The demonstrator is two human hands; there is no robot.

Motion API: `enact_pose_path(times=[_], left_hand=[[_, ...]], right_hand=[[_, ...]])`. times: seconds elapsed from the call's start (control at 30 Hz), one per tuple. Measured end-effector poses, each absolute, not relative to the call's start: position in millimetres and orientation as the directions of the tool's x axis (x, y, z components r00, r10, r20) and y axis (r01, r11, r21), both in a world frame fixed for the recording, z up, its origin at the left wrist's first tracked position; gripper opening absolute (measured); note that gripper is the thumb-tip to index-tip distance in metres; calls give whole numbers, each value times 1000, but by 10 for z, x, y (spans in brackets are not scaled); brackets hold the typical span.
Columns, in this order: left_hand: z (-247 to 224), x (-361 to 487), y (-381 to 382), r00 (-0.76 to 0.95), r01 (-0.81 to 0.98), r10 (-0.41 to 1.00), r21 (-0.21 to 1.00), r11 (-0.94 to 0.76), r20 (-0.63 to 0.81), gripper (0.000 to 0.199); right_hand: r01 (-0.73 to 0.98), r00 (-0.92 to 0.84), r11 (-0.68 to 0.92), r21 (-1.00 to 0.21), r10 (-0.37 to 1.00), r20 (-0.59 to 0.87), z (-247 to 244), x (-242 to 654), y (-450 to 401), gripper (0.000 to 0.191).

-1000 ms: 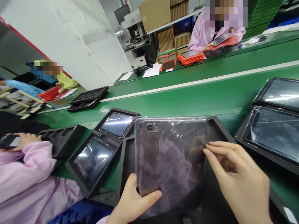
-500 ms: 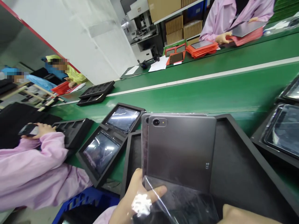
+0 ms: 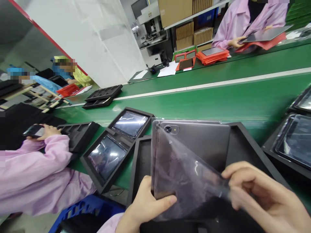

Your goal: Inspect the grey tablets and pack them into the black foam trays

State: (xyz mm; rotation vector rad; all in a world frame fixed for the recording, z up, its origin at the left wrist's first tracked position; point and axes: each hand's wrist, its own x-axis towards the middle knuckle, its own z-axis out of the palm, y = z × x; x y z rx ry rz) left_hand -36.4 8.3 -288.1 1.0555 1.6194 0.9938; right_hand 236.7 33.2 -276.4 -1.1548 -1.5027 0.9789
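Observation:
My left hand (image 3: 148, 204) is closed on the lower left edge of a dark grey tablet (image 3: 206, 142), its thumb lying over the front. The tablet is held back side up, its camera showing at the upper left. Just behind it, a second tablet's edge shows along the top and left, in the same grip. Clear plastic film (image 3: 184, 174) stretches diagonally over the tablet's left and lower part. My right hand (image 3: 262, 191) pinches the film's right end near the tablet's lower right. Below both hands is a black foam tray (image 3: 243, 139).
Left of my tray, another black tray (image 3: 110, 129) holds two tablets. More wrapped tablets (image 3: 295, 139) sit at the right edge. A co-worker's hand (image 3: 50, 132) holds a dark device at left. Across the green bench (image 3: 194, 100), a person handles a tablet above orange sheets (image 3: 212, 56).
My right hand has risen from the bottom edge and pulled the film up and across the tablet's back toward the right. My left hand keeps its grip. The view has shifted slightly.

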Motion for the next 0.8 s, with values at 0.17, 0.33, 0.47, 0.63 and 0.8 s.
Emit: enact_pose_path(times=[0.17, 0.33, 0.47, 0.63, 0.8], left_hand=[[-2944, -353, 23, -238, 219, 950, 941, 257, -204, 37], [-3003, -446, 30, -273, 248, 946, 938, 242, -172, 66], [-2955, -545, 128, -271, 249, 952, 945, 213, -143, 87], [-2818, -513, 102, -306, 57, 929, 970, 236, -208, 80], [-2773, -643, -6, -486, -203, 738, 881, 426, -469, 63]], right_hand=[[300, 106, 99, -949, 985, 136, -2813, 2264, 484, 34], [415, -190, 78, -907, 982, -3, -2751, 2149, 523, 24], [378, -129, 65, -924, 991, 17, -2732, 2164, 507, 29], [5, 83, 9, -1000, 996, 9, -2608, 2309, 393, 38], [239, 103, 45, -970, 992, 71, -2132, 2534, 83, 41]])
